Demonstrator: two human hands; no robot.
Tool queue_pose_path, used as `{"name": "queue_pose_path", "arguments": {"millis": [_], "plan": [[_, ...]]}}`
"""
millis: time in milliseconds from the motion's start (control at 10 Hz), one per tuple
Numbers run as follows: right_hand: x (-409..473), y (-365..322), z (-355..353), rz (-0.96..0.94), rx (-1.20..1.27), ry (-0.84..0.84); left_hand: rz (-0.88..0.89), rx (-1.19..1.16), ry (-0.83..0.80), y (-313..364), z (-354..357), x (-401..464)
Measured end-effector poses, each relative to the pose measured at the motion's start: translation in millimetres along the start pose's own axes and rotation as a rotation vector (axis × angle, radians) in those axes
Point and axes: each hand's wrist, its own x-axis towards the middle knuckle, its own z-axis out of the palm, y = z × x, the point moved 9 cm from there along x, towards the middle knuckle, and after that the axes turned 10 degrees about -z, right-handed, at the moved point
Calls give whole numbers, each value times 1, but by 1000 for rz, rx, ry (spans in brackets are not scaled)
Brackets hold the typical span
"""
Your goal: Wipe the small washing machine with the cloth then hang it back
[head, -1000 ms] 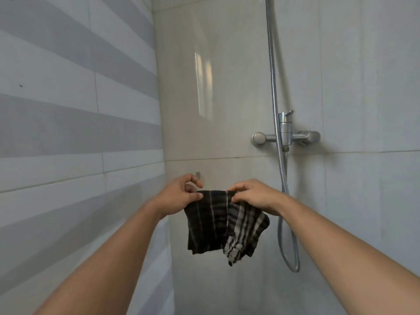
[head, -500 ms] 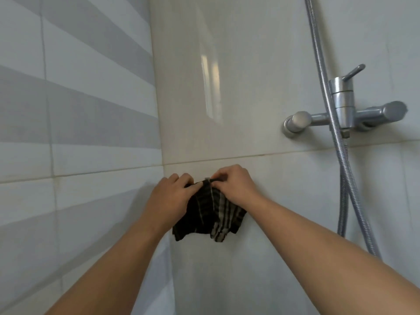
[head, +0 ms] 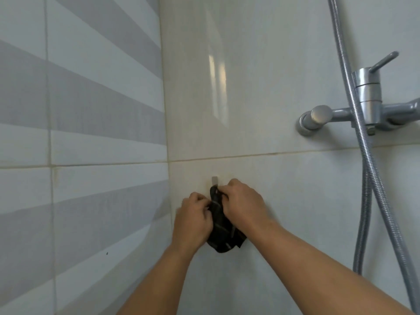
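Vertically, bunched cloth below hook, each hand pinching its top edge.

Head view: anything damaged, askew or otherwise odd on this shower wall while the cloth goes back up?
Nothing stands out. Both hands, left and right, bunch the dark cloth just under the small wall hook. The mixer tap and hose look intact; grout lines show slight yellowing only.
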Motion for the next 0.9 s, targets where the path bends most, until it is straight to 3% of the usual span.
{"name": "queue_pose_path", "arguments": {"millis": [100,200,300,500,700,800,900], "plan": [[-13,-8,6,8,-73,-47,-300,-430,-224,-13,14,-12],[-19,-11,1,34,-200,-38,-378,-553,-242,-19,6,-18],[-24,-5,-3,69,-242,11,-361,-499,-161,-20,-6,-21],[-33,-8,-2,95,-229,-100,-245,-308,18,-12,-22,-26],[-40,-14,-7,129,-218,-182,-243,-244,-57,-7,-18,-35],[-50,-15,-29,165,-131,-124,-228,-276,1,5,-33,-53],[-94,-10,-65,289,227,70,-276,-457,29,14,-45,-118]]}}
